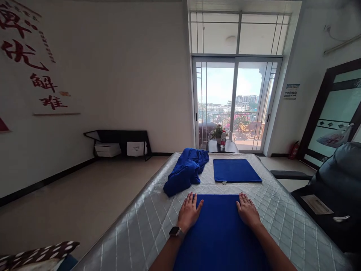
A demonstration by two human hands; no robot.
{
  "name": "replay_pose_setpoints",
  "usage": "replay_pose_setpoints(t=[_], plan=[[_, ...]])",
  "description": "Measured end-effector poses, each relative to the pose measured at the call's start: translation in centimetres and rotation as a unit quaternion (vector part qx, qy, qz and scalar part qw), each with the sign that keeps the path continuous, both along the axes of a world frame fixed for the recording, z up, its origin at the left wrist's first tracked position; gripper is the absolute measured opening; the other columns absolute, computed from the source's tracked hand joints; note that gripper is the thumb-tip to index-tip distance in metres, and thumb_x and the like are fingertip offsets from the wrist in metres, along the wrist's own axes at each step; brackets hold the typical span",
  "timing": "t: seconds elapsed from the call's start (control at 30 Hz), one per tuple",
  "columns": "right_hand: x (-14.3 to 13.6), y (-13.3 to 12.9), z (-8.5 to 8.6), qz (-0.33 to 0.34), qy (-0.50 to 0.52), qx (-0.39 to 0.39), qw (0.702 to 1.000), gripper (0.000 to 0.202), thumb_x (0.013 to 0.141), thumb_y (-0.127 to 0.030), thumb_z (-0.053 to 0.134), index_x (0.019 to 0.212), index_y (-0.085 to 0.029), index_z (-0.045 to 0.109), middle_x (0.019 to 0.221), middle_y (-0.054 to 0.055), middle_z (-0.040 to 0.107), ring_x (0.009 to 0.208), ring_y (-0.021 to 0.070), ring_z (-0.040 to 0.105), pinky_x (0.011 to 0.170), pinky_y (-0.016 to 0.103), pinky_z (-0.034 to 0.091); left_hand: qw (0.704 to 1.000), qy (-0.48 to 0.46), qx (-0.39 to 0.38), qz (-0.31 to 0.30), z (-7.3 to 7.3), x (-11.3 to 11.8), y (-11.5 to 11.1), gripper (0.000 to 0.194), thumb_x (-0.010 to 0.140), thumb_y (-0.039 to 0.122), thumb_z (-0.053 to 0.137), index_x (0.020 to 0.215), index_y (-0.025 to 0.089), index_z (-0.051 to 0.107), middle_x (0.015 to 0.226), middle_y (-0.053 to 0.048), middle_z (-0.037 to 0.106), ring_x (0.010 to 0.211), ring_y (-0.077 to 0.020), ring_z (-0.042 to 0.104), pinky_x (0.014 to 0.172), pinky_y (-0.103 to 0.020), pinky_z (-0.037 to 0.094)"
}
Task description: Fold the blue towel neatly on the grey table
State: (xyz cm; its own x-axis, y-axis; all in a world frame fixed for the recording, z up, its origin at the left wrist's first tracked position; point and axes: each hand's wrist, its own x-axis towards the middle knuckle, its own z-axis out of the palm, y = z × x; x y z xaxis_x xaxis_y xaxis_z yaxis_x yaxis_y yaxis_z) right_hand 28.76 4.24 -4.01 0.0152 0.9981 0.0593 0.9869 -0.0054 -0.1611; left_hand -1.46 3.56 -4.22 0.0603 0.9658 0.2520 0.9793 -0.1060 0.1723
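Note:
A blue cloth [220, 233] lies spread flat in front of me, its near end running out of view at the bottom. My left hand [189, 211] rests flat on its far left corner, fingers stretched forward; a smartwatch [175, 231] is on that wrist. On the far right corner lies my right hand [248, 210], also flat with fingers out. Beyond the hands, a folded blue cloth [237, 170] forms a neat rectangle with a small white tag at its near edge. Left of it sits a crumpled blue cloth [186, 171] in a loose heap.
All the cloths lie on a quilted silvery mattress [141, 226]. Behind it stands a small dark table [210, 146] with a potted plant [218, 132] and a bottle [223, 139]. A black chair [338, 195] is at the right, a spotted cushion [39, 256] at the lower left.

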Motion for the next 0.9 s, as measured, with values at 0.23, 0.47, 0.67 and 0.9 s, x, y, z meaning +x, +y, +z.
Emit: replay_pose_setpoints(t=[0.23,0.47,0.67,0.9], plan=[[-0.4,0.1,0.3,-0.017,-0.005,-0.011,1.0,0.067,0.099,-0.043,0.018,0.157,-0.01,0.022,0.164,0.007,0.021,0.152,0.019,0.015,0.122,0.04,0.014,0.999,-0.036,-0.017,0.013,0.3,-1.2,0.4,0.079,0.1,0.063,0.014,0.15,0.007,0.039,0.158,-0.018,0.036,0.149,-0.0275,0.028,0.119,-0.042,0.028],[-0.1,0.0,-0.1,-0.003,-0.008,0.0,1.0,0.065,0.099,-0.04,0.02,0.157,-0.012,0.024,0.164,0.007,0.021,0.152,0.0197,0.016,0.122,0.041,0.014,0.998,-0.06,0.023,0.022,0.5,-2.1,0.8,0.068,0.102,0.054,0.019,0.141,0.009,0.052,0.148,-0.017,0.053,0.14,-0.0269,0.045,0.117,-0.041,0.029],[1.3,0.5,0.1,-0.022,0.035,0.044,0.998,0.064,0.098,-0.041,0.024,0.153,-0.01,0.035,0.159,0.01,0.036,0.148,0.02,0.029,0.119,0.033,0.023,0.994,-0.083,0.057,0.03,1.1,-3.3,1.5,0.049,0.104,0.032,0.023,0.125,0.015,0.064,0.132,-0.012,0.066,0.125,-0.0224,0.057,0.11,-0.034,0.038],[2.4,1.1,0.1,-0.04,0.068,0.091,0.993,0.058,0.095,-0.035,0.031,0.146,-0.015,0.047,0.148,0.009,0.052,0.137,0.0215,0.045,0.113,0.032,0.033,0.99,-0.116,0.073,0.028,1.2,-3.7,1.7,0.033,0.099,0.022,0.036,0.111,0.019,0.067,0.119,-0.009,0.07,0.112,-0.0216,0.062,0.102,-0.033,0.042]])
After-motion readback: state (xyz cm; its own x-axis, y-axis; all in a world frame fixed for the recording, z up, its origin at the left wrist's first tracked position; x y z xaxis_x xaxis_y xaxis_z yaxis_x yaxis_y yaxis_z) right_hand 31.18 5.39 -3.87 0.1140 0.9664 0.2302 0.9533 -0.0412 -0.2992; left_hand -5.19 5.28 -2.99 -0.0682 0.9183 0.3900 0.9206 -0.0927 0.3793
